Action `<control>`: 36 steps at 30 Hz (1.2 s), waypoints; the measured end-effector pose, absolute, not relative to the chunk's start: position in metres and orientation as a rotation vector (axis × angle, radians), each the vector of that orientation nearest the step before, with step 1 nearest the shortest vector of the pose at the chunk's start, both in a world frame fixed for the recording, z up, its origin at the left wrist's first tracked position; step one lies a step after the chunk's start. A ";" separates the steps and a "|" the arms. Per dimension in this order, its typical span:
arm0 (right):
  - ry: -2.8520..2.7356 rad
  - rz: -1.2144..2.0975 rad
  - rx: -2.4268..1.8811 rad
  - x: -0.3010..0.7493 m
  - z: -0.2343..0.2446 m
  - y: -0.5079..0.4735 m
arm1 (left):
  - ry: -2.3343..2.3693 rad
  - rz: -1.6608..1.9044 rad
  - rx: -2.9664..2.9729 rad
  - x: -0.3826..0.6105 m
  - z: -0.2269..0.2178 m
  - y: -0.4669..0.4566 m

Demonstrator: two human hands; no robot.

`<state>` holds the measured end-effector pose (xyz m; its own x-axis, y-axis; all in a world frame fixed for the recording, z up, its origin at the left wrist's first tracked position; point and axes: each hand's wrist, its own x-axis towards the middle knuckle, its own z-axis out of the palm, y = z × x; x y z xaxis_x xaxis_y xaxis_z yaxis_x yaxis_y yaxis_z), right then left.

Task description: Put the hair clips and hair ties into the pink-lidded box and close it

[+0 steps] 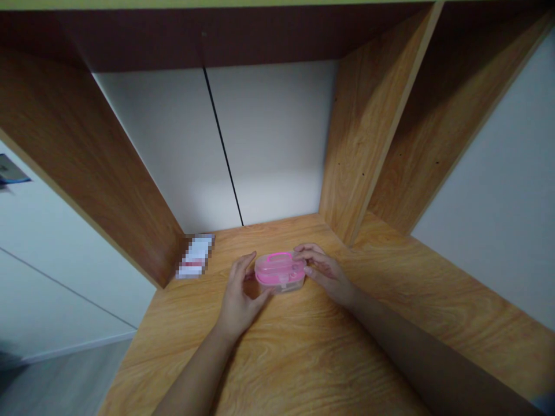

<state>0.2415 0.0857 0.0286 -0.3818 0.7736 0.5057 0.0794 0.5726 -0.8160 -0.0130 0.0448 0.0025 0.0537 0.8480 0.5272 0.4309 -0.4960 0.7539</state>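
Note:
A small oval plastic box (281, 277) with clear walls and a pink lid stands on the wooden desk, near the middle of the head view. Its lid carries a bright pink rim or handle, and a pale clasp shows at the front. My left hand (239, 297) grips the left end, thumb along the front and fingers curving behind. At the right end, my right hand (326, 275) has its thumb and bent fingers on the lid's edge. The fingertips behind the box are partly hidden. Its contents are too blurred to make out.
A white printed packet or paper (195, 257), blurred out, lies at the back left by a wooden side panel (87, 156). Another upright panel (368, 127) rises at the back right. A dark shelf underside (173, 40) overhangs the desk (303, 358). White boards close the back.

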 end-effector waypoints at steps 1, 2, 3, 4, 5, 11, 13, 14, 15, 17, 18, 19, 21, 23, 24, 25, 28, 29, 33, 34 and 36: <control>-1.843 0.859 -0.706 0.241 0.029 0.085 | 1.277 1.434 1.976 -0.013 0.003 0.045; -1.860 0.832 -0.714 0.241 0.030 0.085 | 1.272 1.433 2.002 -0.014 0.004 0.045; -1.875 0.807 -0.721 0.240 0.030 0.084 | 1.270 1.427 2.020 -0.014 0.004 0.045; -1.886 0.787 -0.727 0.240 0.030 0.084 | 1.273 1.418 2.035 -0.014 0.005 0.045; -1.892 0.768 -0.733 0.239 0.029 0.083 | 1.280 1.405 2.051 -0.015 0.005 0.044; -1.884 0.707 -0.780 0.236 0.027 0.083 | 1.310 1.362 2.149 -0.016 0.008 0.044; -1.883 0.711 -0.782 0.235 0.026 0.083 | 1.303 1.370 2.142 -0.015 0.009 0.043; -1.883 0.716 -0.783 0.235 0.025 0.084 | 1.299 1.372 2.137 -0.014 0.009 0.043; -1.883 0.725 -0.781 0.235 0.025 0.084 | 1.293 1.373 2.134 -0.013 0.010 0.043; -1.885 0.749 -0.770 0.235 0.024 0.084 | 1.272 1.374 2.126 -0.012 0.011 0.042; -1.884 0.762 -0.763 0.235 0.023 0.085 | 1.254 1.369 2.121 -0.011 0.012 0.041; -1.881 0.774 -0.755 0.235 0.022 0.085 | 1.232 1.364 2.114 -0.011 0.013 0.041; -1.870 0.795 -0.748 0.235 0.020 0.085 | 1.193 1.347 2.087 -0.011 0.012 0.041; -1.846 0.830 -0.743 0.234 0.018 0.087 | 1.185 1.336 2.038 -0.012 0.011 0.041; -1.828 0.862 -0.737 0.234 0.016 0.087 | 1.193 1.330 2.013 -0.012 0.010 0.041; -1.805 0.898 -0.733 0.233 0.014 0.088 | 1.205 1.326 1.989 -0.013 0.009 0.042; -1.728 1.004 -0.758 0.230 0.010 0.091 | 1.243 1.326 1.943 -0.013 0.006 0.044; -1.704 1.027 -0.770 0.229 0.008 0.092 | 1.255 1.325 1.930 -0.013 0.006 0.044; -1.639 1.102 -0.770 0.226 0.006 0.093 | 1.259 1.327 1.889 -0.011 0.007 0.045; -1.633 1.118 -0.769 0.226 0.006 0.093 | 1.248 1.328 1.885 -0.011 0.008 0.045; -1.625 1.145 -0.773 0.225 0.006 0.093 | 1.226 1.331 1.877 -0.011 0.008 0.045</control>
<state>0.2252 0.0935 0.0060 -0.3315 0.8776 0.3463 -0.0306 0.3569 -0.9337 -0.0108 0.0451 0.0084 0.1036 0.8897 0.4445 0.3698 -0.4494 0.8132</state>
